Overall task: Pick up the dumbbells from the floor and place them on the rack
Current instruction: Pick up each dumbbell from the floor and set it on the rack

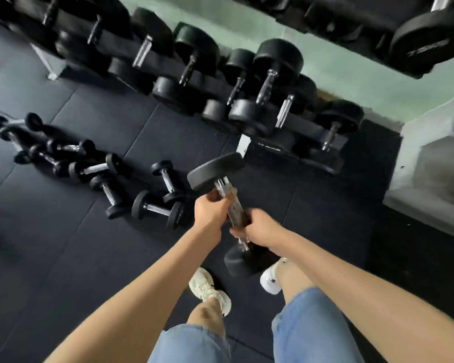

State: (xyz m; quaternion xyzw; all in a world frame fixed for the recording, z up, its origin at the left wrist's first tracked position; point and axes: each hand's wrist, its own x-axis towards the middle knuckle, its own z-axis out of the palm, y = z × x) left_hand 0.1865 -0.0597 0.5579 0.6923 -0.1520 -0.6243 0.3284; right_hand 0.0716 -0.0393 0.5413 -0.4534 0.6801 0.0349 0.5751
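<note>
Shoes: two pale trainers (207, 289) stand on the black rubber floor (63, 244), below and behind the fingers, under denim shorts (307, 326).
Right hand (260, 229): fingers clenched round the lower part of the chrome handle, next to the lower head.
Left hand (210, 210): fingers wrapped round the upper part of the same handle, just under the upper head.
Held dumbbell (216, 170): off the floor and tilted. One black head is raised beyond the left fingers, and the other hangs just below the right fingers, above the shoes.
Small dumbbells (156, 209): a scatter of black-headed ones lies on the floor to the left of the fingers, the closest near the left hand.
Rack (286, 145): ahead of the fingers, its lower tier carrying a row of larger black dumbbells. An upper tier with a big dumbbell (427, 40) is up and to the right.
Wall (338, 66): pale green, behind the rack.
</note>
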